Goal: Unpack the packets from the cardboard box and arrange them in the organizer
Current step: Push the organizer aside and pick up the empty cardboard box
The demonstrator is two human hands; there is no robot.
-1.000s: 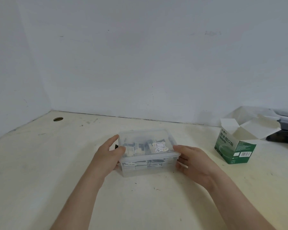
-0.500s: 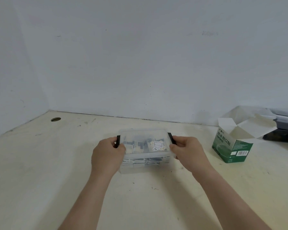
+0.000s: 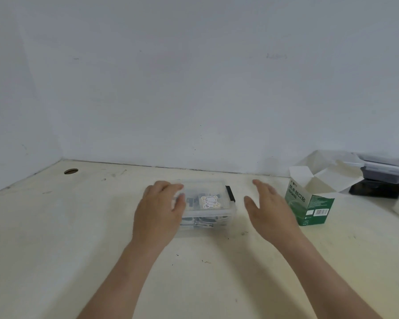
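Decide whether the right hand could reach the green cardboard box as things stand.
Probably yes: the right hand hovers open beside the green cardboard box, with only bare table between them and nothing blocking.

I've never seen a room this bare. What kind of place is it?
Probably a work desk in a room's corner: a pale tabletop with a cable hole meets bare white walls, and a clear organizer and an open green cardboard box sit on it.
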